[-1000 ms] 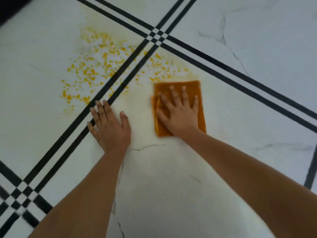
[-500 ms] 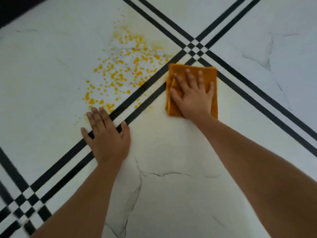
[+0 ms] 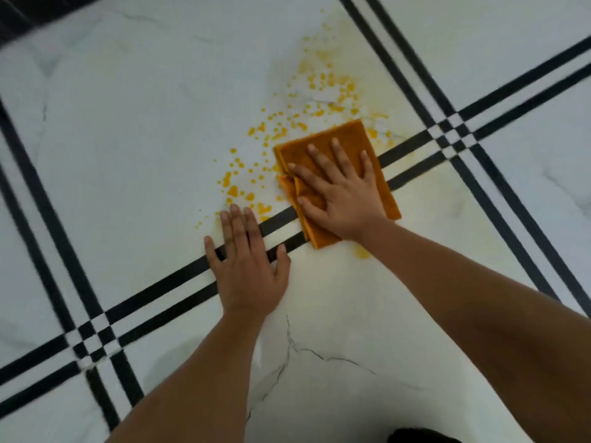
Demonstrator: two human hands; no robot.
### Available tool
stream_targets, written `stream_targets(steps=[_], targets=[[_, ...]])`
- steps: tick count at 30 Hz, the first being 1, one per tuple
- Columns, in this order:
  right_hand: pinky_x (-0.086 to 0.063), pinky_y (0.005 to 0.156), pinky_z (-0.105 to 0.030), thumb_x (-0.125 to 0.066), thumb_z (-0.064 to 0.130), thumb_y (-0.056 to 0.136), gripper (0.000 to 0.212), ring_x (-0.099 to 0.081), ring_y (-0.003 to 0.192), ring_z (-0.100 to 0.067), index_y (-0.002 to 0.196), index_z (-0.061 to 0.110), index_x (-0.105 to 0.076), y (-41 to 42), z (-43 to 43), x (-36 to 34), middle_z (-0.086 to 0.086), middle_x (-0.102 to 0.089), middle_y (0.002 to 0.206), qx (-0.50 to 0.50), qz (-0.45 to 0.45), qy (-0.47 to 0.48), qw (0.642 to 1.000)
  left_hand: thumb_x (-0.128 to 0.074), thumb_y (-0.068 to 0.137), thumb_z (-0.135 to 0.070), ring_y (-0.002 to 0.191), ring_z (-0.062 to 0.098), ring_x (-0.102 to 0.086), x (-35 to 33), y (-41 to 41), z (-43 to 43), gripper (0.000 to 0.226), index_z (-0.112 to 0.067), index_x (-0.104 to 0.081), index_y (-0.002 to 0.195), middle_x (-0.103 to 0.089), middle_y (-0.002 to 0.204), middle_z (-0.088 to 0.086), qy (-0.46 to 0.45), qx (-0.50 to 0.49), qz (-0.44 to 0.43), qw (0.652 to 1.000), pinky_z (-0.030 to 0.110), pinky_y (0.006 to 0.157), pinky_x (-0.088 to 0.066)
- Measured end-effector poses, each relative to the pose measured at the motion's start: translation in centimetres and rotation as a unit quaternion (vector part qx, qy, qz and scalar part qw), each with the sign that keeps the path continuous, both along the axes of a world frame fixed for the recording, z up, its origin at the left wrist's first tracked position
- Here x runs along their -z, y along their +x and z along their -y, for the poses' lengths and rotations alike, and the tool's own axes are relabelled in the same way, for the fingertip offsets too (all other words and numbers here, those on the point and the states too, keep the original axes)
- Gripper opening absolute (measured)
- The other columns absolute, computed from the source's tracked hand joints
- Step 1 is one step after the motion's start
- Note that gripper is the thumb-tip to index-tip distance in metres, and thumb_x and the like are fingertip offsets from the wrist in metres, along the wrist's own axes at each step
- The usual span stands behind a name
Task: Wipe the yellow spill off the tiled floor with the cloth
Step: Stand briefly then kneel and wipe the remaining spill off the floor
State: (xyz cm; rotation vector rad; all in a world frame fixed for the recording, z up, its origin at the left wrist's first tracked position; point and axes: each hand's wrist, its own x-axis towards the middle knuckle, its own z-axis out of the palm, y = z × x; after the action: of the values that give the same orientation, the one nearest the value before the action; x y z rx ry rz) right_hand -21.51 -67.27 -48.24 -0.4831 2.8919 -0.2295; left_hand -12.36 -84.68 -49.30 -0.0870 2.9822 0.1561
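Observation:
A folded orange cloth [image 3: 355,139] lies flat on the white tiled floor [image 3: 128,155], across the double black stripe. My right hand [image 3: 342,199] presses on it with spread fingers. Yellow spill droplets [image 3: 233,190] are scattered to the left of the cloth and beyond it, up to a denser patch [image 3: 332,87]. One yellow smear [image 3: 363,252] sits just below the cloth's near corner. My left hand [image 3: 246,270] rests flat on the floor, palm down over the black stripe, left of the cloth and holding nothing.
Double black stripes [image 3: 160,292] cross the floor, meeting in checkered crossings at right [image 3: 451,139] and lower left [image 3: 92,340]. A thin crack [image 3: 294,343] runs through the near tile. A dark edge [image 3: 19,14] shows at the top left corner.
My right hand has slid the cloth leftward over the black stripe into the spill, covering part of the droplets. My left hand stayed planted on the stripe. The view shifted left.

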Motion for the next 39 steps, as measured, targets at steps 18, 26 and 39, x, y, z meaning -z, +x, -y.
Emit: stream_targets(steps=[18,26,39], targets=[[-0.006,0.11,-0.061,-0.022,0.062,0.087,0.059,-0.003,0.145,-0.026,0.143,0.049,-0.009,3.3,-2.8,0.2,0.008,-0.01,0.157,-0.118,-0.017,0.03,0.992,-0.031,0.089,-0.045,0.142,0.026,-0.019,-0.8,0.3,1.2,0.071,-0.004,-0.023,0.146,-0.024,0.153,0.013,0.054,0.0,-0.024,0.998,0.05,0.111,-0.016],[-0.01,0.108,-0.062,-0.025,0.061,0.084,0.059,-0.01,0.144,-0.028,0.142,0.047,-0.023,0.7,4.9,0.1,0.005,-0.02,0.155,-0.113,-0.014,0.02,0.993,-0.018,0.09,-0.047,0.143,0.029,-0.014,-0.6,-3.3,10.8,0.07,-0.006,-0.019,0.147,-0.019,0.155,0.014,0.028,-0.066,-0.019,0.997,0.054,0.111,-0.012],[0.002,0.115,-0.046,-0.025,0.047,0.098,0.053,-0.005,0.145,-0.016,0.147,0.028,-0.021,-1.7,1.6,-3.1,0.003,-0.024,0.154,0.229,0.015,-0.086,0.97,-0.023,0.09,-0.045,0.142,0.032,-0.015,-2.2,-4.6,8.5,0.07,-0.002,-0.024,0.145,-0.023,0.152,0.019,0.105,-0.08,-0.069,0.989,0.051,0.113,-0.01]])
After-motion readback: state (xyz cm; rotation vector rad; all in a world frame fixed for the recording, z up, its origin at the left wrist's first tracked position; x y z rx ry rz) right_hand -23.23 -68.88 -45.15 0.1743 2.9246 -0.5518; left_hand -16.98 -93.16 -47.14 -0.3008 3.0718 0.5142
